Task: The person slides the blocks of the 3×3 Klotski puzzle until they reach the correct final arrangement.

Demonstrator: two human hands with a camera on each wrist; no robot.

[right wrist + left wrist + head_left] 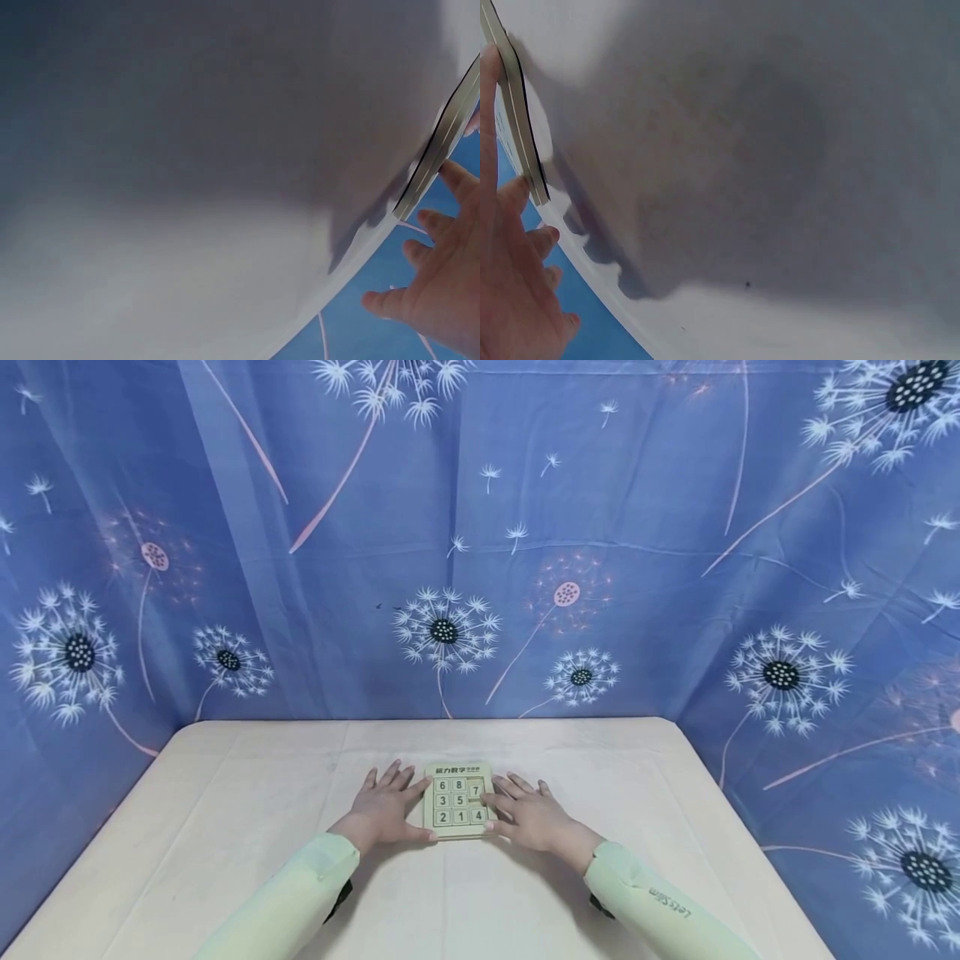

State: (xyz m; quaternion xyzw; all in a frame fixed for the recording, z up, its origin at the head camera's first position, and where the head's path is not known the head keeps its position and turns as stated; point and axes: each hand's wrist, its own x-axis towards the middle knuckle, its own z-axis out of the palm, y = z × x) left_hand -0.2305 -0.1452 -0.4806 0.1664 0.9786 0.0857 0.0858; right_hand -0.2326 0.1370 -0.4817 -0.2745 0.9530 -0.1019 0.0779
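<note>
A pale green sliding number puzzle [457,837] lies flat on the table between both hands. Its tiles read 6, 8, 7 on top, 3 and 5 in the middle, and 2, 1, 4 at the bottom. The 7 tile [476,791] sits slightly lower than its row, with a gap beneath it. My left hand [384,808] is spread beside the left edge, index finger near the upper corner and thumb by the lower one. Fingers extended, my right hand [531,814] lies along the right side. Its index fingertip reaches the frame beside the 7 tile; the thumb touches near the 4.
A cream-coloured cloth covers the table [225,860]. Blue curtains [450,510] printed with dandelions stand behind it and on both sides. Light green sleeves [285,893] cover both forearms. In the wrist views the puzzle shows only edge-on, at the frame's border.
</note>
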